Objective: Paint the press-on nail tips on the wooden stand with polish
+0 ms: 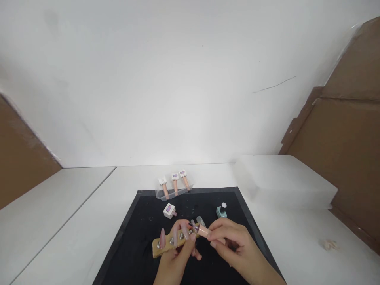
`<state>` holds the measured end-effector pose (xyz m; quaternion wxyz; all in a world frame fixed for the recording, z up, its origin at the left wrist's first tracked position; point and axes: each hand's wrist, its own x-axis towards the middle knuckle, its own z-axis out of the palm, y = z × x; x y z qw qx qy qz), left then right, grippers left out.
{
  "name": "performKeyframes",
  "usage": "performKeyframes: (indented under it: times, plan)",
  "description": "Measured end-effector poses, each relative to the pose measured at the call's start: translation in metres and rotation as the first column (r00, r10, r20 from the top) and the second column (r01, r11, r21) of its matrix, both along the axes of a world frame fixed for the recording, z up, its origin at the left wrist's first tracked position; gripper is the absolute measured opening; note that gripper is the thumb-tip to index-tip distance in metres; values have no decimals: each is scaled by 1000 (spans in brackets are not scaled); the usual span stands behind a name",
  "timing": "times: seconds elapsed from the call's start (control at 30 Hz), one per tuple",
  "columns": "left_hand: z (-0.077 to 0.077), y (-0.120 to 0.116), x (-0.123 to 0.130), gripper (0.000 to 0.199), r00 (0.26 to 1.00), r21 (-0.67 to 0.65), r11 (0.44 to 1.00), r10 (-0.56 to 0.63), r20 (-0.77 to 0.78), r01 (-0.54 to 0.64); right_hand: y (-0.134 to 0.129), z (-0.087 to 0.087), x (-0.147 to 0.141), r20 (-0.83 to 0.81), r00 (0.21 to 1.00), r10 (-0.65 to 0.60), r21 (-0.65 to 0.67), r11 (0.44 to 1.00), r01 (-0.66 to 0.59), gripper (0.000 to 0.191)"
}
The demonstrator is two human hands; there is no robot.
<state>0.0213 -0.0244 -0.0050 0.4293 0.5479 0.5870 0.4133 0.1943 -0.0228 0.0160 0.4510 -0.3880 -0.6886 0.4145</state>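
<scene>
The left hand [177,253] has its fingers clamped on the holder [166,247] (it carries nails [162,238]), and the right fingers [214,234] are closed on the brush [203,230].

Pink-handled brush [203,231], pinkish nails [162,238] on strip [155,250]

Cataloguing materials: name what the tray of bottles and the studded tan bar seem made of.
The tray looks like smooth clear plastic: the mat shows through. The bar looks matte, perhaps cork or wood by its tan colour; its studs look like polished metal from their glints.
</scene>
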Motion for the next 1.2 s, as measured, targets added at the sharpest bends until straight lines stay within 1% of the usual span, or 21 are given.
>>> performKeyframes:
  times: [0.07, 0.17, 0.27, 0.33, 0.43, 0.5, 0.6, 0.67, 0.73, 0.8, 0.87, 0.97, 1.07, 1.2]
  plan:
    - [1, 0, 0, 13, 1000, -8, 1000, -6, -6, 6, 1, 2, -1, 15, 1000, -7, 32, 999, 6, 19]
    - [2, 0, 0, 11, 1000, 14, 1000, -9, -14, 9, 0, 3, -2, -1, 1000, -21, 47, 999, 21, 21]
    - [1, 0, -2, 13, 1000, 21, 999, -25, 3, 25, -1, 2, -2, -76, 996, -46, 60, 997, 51, 20]
    - [-1, -1, -5, 16, 997, 3, 999, -48, 59, 48, -1, 0, -2, -164, 984, -66, 42, 996, 74, 18]
    - [-5, -3, -8, 22, 978, -40, 994, -95, 188, 104, -2, -4, -2, -310, 945, -103, -22, 995, 101, 11]
    - [-8, -4, -10, 25, 964, -48, 987, -142, 226, 156, -3, -7, -1, -399, 908, -130, -91, 991, 102, 9]
    - [-13, -6, -13, 28, 942, -62, 967, -227, 247, 249, -4, -8, -1, -499, 843, -203, -214, 971, 107, 13]
    - [-16, -6, -14, 29, 915, -71, 948, -278, 293, 311, -4, -8, -1, -525, 816, -242, -260, 959, 117, 17]
    - [-19, -6, -14, 30, 887, -73, 930, -318, 334, 361, -4, -7, -1, -529, 809, -259, -277, 953, 123, 23]
    - [-20, -6, -14, 30, 867, -87, 916, -335, 368, 391, -5, -8, -1, -528, 809, -257, -282, 952, 119, 28]
    - [-20, -6, -13, 32, 840, -114, 900, -339, 425, 421, -6, -10, 0, -518, 825, -228, -279, 956, 88, 27]
    - [-16, -6, -10, 36, 786, -136, 870, -349, 510, 474, -6, -12, 2, -461, 876, -143, -234, 972, 36, 25]
    - [-12, -6, -8, 36, 774, -143, 852, -370, 514, 503, -7, -10, 4, -373, 925, -75, -198, 980, -1, 25]
    - [-13, -4, -8, 36, 761, -145, 830, -406, 505, 539, -6, -3, 4, -291, 956, -40, -168, 986, -10, 28]
